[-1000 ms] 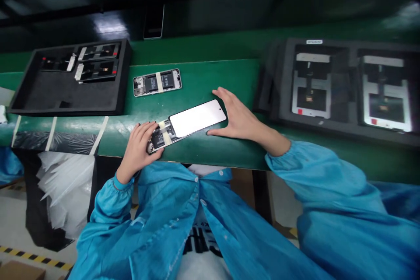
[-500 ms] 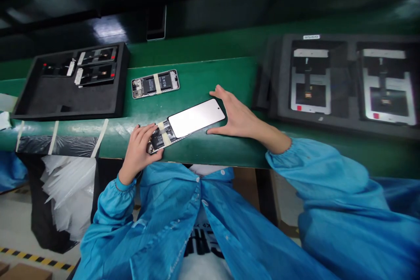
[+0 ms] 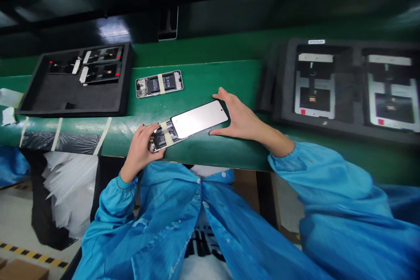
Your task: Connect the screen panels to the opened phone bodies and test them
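A phone screen (image 3: 201,120), lit plain white, overlaps the right part of an opened phone body (image 3: 160,139) on the green bench. Pale tape crosses the body's exposed inner parts. My left hand (image 3: 140,148) grips the body's left end between thumb and fingers. At the screen's right end, my right hand (image 3: 234,116) is spread wide, thumb and fingers apart around the corner; whether it touches the edge I cannot tell. Behind them lies a second opened phone body (image 3: 172,81), its dark battery crossed by a tape strip.
At left, a black foam tray (image 3: 75,100) holds several screen parts. More foam trays (image 3: 349,116) at right hold two screen assemblies. A dark phone (image 3: 168,22) stands at the back. A black bag (image 3: 42,210) of white plastic sheets hangs from the bench's front edge.
The lit screen has turned slightly greyer, with small faint marks at its left end. Both hands keep their pose; the whole view has shifted slightly.
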A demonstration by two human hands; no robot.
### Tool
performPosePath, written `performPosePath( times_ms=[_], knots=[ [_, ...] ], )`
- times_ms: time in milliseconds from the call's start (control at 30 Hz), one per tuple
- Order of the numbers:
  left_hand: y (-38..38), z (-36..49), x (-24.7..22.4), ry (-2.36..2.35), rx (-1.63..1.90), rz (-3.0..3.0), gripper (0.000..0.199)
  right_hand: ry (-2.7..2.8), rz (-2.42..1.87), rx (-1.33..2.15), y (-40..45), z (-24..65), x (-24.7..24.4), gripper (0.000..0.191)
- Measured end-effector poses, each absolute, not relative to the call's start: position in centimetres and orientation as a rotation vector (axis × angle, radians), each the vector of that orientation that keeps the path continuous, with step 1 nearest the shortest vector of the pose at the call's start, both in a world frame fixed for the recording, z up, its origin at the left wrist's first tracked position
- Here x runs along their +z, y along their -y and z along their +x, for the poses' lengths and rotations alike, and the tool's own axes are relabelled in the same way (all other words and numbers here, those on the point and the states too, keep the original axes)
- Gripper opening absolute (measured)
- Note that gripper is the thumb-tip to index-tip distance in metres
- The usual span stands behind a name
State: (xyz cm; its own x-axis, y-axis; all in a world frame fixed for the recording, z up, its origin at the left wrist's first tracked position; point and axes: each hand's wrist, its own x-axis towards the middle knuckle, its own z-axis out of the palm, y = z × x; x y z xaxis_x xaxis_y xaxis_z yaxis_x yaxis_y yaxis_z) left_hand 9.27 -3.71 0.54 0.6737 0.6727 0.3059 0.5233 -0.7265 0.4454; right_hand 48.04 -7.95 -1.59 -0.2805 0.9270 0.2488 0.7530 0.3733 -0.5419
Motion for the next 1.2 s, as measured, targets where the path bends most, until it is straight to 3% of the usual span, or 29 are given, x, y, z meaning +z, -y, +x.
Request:
performPosePath(
  times_ms=[400, 600, 867, 1067, 1200],
  knots=[
    [3.9, 8.8, 0.6, -0.96, 0.535, 2.513, 0.067, 2.139, -1.479, 0.427, 7.9, 48.0, -1.4, 0.132],
    [4.2, 9.3, 0.8, -0.971, 0.503, 2.563, 0.072, 2.142, -1.445, 0.401, 7.8, 48.0, -1.6, 0.119],
    [4.1, 10.0, 0.7, -0.891, 0.621, 2.593, 0.058, 2.153, -1.472, 0.431, 7.6, 48.1, -1.8, 0.124],
    [3.9, 9.9, 1.0, -0.886, 0.592, 2.564, 0.072, 2.173, -1.47, 0.4, 7.8, 48.0, -1.6, 0.116],
    [3.9, 9.8, 1.2, -0.856, 0.566, 2.566, 0.072, 2.165, -1.44, 0.374, 7.6, 48.0, -1.7, 0.121]
  ],
)
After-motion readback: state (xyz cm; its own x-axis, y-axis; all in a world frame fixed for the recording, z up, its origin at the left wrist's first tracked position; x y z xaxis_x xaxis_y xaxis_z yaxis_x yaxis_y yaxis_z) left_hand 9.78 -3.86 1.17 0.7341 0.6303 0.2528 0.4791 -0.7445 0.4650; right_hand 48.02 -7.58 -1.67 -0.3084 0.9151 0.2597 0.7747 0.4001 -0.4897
